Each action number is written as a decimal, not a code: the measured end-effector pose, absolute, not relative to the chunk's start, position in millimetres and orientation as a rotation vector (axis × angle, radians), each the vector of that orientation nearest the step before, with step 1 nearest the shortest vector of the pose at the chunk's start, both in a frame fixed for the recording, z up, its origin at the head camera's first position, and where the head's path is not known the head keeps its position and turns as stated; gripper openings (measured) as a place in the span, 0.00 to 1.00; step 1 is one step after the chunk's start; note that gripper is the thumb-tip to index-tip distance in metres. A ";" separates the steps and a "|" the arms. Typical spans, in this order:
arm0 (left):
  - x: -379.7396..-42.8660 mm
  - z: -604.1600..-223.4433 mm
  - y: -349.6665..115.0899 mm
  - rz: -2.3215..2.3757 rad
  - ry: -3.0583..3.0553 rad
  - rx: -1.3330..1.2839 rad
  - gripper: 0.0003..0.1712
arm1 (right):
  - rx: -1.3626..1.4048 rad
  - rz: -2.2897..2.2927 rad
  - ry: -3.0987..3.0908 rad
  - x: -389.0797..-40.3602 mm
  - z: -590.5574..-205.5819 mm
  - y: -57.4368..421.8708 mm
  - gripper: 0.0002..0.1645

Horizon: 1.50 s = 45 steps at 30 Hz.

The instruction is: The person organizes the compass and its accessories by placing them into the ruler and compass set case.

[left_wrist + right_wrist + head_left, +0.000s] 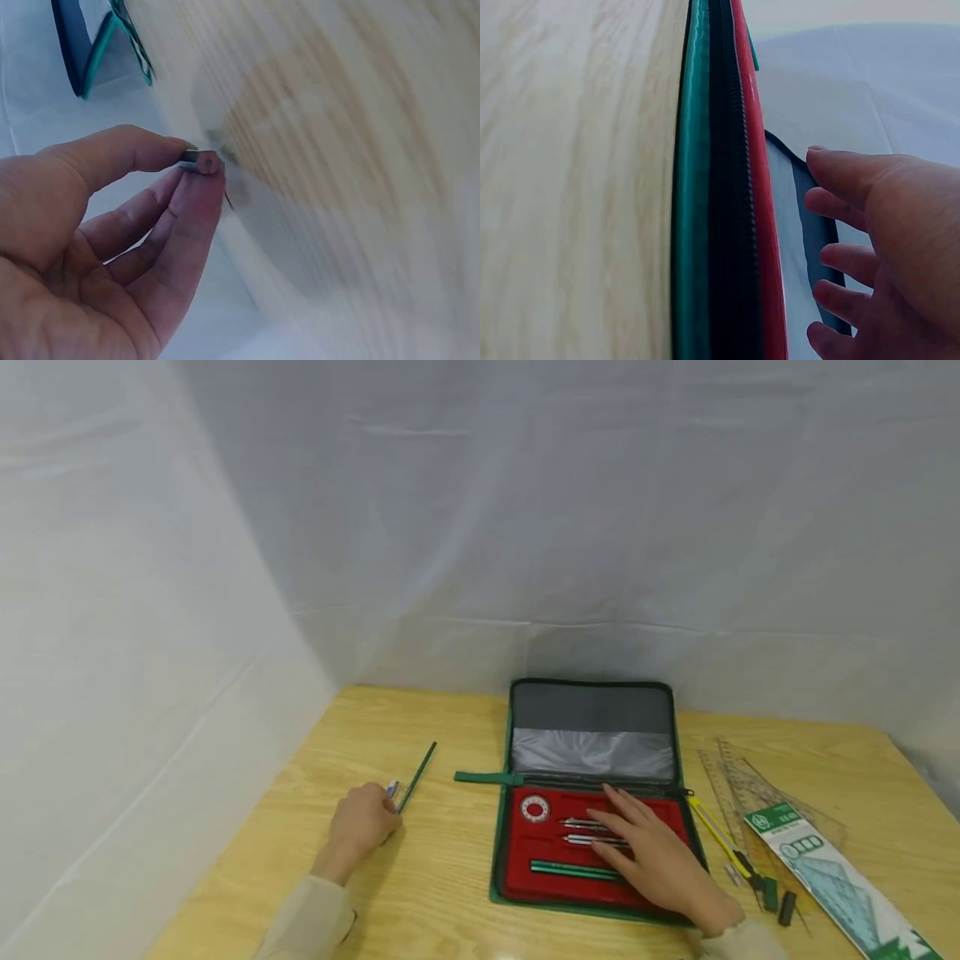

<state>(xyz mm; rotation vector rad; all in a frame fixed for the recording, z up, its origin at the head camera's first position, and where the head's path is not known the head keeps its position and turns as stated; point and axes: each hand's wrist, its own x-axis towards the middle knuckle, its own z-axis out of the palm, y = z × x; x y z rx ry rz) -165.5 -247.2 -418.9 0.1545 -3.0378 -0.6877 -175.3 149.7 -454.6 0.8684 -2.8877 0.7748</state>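
On the left of the table, my left hand (362,821) pinches a dark green pencil (417,776) near its closer end, with the tip pointing away. The left wrist view shows the pencil's flat end (208,163) between thumb and fingertips. A small blue-and-white item (392,788) lies beside that hand, partly covered. My right hand (655,852) spreads its fingers over an open zip case (516,883) with a red tray, hiding part of it. In the tray are a white ring-shaped piece (535,808), metal drawing instruments (581,839) and green pencils (573,870).
Right of the case lie a yellow cutter knife (716,831), clear set squares (757,789), a ruler packet (832,877), and dark green and black blocks (786,908). The case's raised lid (592,706) stands near the white back sheet. A green strap (480,777) sticks out left.
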 end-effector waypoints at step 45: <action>-153.4 -414.8 -64.0 -0.322 -2.988 -0.998 0.05 | 0.497 0.813 -2.782 -153.3 -460.9 217.2 0.23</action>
